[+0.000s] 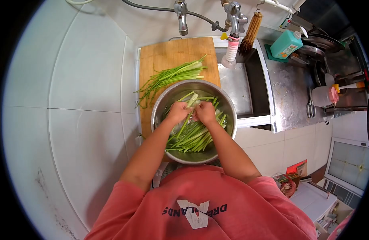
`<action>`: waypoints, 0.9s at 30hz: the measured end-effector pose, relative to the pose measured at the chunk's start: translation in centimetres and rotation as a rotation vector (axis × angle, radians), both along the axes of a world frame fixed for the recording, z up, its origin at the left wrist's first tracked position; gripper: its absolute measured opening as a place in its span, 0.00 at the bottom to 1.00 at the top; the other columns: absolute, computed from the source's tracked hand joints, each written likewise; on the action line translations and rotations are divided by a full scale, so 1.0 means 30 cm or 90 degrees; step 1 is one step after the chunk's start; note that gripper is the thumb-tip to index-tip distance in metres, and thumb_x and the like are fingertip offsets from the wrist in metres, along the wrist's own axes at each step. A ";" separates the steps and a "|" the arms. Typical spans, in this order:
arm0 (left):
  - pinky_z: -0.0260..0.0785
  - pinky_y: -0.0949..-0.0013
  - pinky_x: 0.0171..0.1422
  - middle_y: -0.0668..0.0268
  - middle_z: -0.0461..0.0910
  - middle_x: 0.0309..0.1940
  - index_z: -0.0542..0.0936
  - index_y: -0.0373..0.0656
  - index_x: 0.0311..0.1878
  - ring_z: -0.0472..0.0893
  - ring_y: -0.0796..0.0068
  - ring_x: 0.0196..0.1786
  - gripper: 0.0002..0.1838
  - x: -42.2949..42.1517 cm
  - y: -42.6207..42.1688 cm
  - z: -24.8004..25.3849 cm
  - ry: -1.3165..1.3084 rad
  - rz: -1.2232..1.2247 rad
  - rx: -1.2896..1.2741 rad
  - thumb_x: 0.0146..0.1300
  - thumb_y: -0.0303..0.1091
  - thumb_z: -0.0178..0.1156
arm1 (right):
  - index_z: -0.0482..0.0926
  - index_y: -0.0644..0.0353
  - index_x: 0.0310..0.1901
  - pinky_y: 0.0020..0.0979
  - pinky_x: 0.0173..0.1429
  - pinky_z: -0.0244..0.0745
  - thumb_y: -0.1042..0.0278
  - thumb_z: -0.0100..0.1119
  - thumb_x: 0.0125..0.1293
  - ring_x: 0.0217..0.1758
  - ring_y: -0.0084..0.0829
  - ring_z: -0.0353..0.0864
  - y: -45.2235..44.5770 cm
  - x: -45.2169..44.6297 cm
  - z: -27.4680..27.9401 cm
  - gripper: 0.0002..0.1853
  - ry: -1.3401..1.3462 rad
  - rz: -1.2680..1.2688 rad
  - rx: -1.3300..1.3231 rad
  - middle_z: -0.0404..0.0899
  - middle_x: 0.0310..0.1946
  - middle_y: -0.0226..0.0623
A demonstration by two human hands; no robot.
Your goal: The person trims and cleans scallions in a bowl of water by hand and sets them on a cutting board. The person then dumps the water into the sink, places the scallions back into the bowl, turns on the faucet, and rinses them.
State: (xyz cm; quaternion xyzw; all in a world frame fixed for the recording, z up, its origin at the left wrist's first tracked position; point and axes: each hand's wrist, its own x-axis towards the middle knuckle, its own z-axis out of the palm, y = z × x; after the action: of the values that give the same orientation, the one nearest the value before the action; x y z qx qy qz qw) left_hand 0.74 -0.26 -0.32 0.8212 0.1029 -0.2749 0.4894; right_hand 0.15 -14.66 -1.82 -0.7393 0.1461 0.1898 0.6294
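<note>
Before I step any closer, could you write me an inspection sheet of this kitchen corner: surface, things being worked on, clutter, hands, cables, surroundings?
Surface: wooden board, with loose green stalks lying on its far part.
Job's things: more stalks inside a metal bowl, which overlaps the board in this view.
Clutter: teal bottle and dark pans on the counter at right.
Hands: left hand and right hand close together in the bowl, fingers at the stalks; exact grip unclear.
Cables: no power cord made out; a grey hose runs along the wall.
Surroundings: tiled wall at left, sink right of the board, hanging brush.
</note>
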 end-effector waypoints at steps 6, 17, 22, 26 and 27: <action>0.61 0.75 0.23 0.67 0.74 0.18 0.77 0.35 0.26 0.70 0.80 0.18 0.05 -0.010 -0.006 -0.017 0.093 0.108 -0.194 0.53 0.27 0.60 | 0.74 0.70 0.24 0.29 0.24 0.76 0.74 0.50 0.59 0.17 0.31 0.81 0.003 -0.021 0.038 0.10 -0.008 -0.004 -0.022 0.78 0.15 0.42; 0.63 0.76 0.29 0.66 0.78 0.26 0.79 0.34 0.37 0.73 0.81 0.26 0.09 -0.034 0.006 0.039 0.120 0.059 -0.197 0.51 0.24 0.58 | 0.69 0.70 0.26 0.27 0.21 0.75 0.76 0.48 0.62 0.17 0.27 0.77 -0.001 -0.041 0.007 0.08 -0.070 -0.006 0.016 0.77 0.18 0.41; 0.65 0.77 0.35 0.66 0.79 0.30 0.78 0.34 0.40 0.75 0.79 0.31 0.10 -0.066 0.020 0.020 0.108 0.081 -0.252 0.53 0.22 0.58 | 0.70 0.70 0.27 0.27 0.21 0.73 0.77 0.49 0.61 0.17 0.27 0.78 0.001 -0.047 0.017 0.06 -0.060 -0.037 0.064 0.77 0.18 0.41; 0.67 0.75 0.43 0.65 0.79 0.34 0.77 0.33 0.42 0.77 0.77 0.37 0.13 -0.085 0.019 0.018 0.094 0.120 -0.265 0.51 0.17 0.57 | 0.69 0.69 0.28 0.27 0.22 0.73 0.77 0.50 0.62 0.17 0.26 0.77 -0.001 -0.048 0.005 0.06 -0.072 -0.031 0.049 0.77 0.18 0.39; 0.68 0.74 0.45 0.64 0.79 0.35 0.77 0.33 0.42 0.77 0.76 0.38 0.14 -0.091 0.020 0.019 0.086 0.127 -0.262 0.50 0.15 0.57 | 0.69 0.68 0.28 0.26 0.22 0.73 0.76 0.50 0.62 0.18 0.26 0.77 0.000 -0.047 0.003 0.06 -0.072 -0.029 0.045 0.77 0.18 0.39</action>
State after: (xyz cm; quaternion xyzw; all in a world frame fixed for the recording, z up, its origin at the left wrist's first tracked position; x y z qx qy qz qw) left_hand -1.98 0.35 0.25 0.6694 0.1578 -0.2947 0.6635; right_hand -1.26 -14.64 -1.72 -0.7225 0.1199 0.1383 0.6667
